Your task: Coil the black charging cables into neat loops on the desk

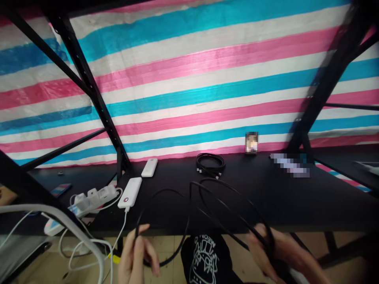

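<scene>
A long black cable (189,205) stretches in loose loops between my two hands, above the front edge of the black tabletop (237,217). My left hand (137,254), at the lower left, has its fingers curled around one part of the cable. On the lower right, my right hand (265,250) is closed on several strands of it; its fingers are partly hidden and a little blurred. A second black cable (211,162), wound in a coil with its light-coloured plugs showing, lies farther back on the tabletop.
Two white power banks (130,192) lie at the left, the nearer with a white cord plugged in. Beside them is a power strip (94,199) with several chargers. A small upright card (251,142) and a blurred-out flat item (290,165) are at the back right. Black frame posts (89,85) flank the table.
</scene>
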A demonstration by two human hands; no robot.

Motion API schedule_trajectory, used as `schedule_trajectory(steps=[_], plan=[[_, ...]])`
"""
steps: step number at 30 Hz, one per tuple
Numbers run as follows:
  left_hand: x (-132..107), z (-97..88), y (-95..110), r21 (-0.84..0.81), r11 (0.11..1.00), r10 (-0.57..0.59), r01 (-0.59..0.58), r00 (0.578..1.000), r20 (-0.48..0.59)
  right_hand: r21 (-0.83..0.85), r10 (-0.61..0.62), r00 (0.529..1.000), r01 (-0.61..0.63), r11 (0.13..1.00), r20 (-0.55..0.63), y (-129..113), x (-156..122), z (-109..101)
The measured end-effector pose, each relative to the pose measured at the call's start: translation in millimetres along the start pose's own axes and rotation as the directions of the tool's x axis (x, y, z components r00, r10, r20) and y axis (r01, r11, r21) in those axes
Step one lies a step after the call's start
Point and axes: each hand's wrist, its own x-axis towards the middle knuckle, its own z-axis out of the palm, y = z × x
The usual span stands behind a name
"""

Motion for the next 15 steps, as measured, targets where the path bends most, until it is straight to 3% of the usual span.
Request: schedule_trajectory(steps=[2, 4, 8, 10, 12, 15], plan=[[2, 2.1, -4, 0.02, 1.0, -0.011, 0.009, 0.994, 0.106, 0.044, 0.065, 0.992, -0.07, 0.997, 0.106, 2, 2, 15], [6, 3.6, -12, 0.043, 0.999, 0.012, -0.02, 0.986, 0.167, 0.033, 0.066, 0.989, -0.071, 0.997, 0.134, 4, 5, 30], [7, 8.3, -27, 0.105, 0.976, 0.186, -0.19, 0.981, 0.045, 0.045, 0.062, 0.991, -0.068, 0.997, 0.115, 5, 7, 53], [-1, 16.3, -33, 0.083, 0.959, 0.267, -0.271, 0.962, 0.051, 0.051, 0.099, 0.988, -0.106, 0.993, 0.116, 6, 4, 64], [-14, 28.7, -38, -0.013, 0.974, 0.224, -0.226, 0.958, 0.179, 0.013, 0.115, 0.979, -0.119, 0.993, 0.169, 8, -2, 73], [-33, 48.1, -44, -0.089, 0.996, 0.004, 0.027, 0.942, 0.335, -0.078, 0.027, 0.949, -0.002, 0.997, 0.316, 8, -11, 83]])
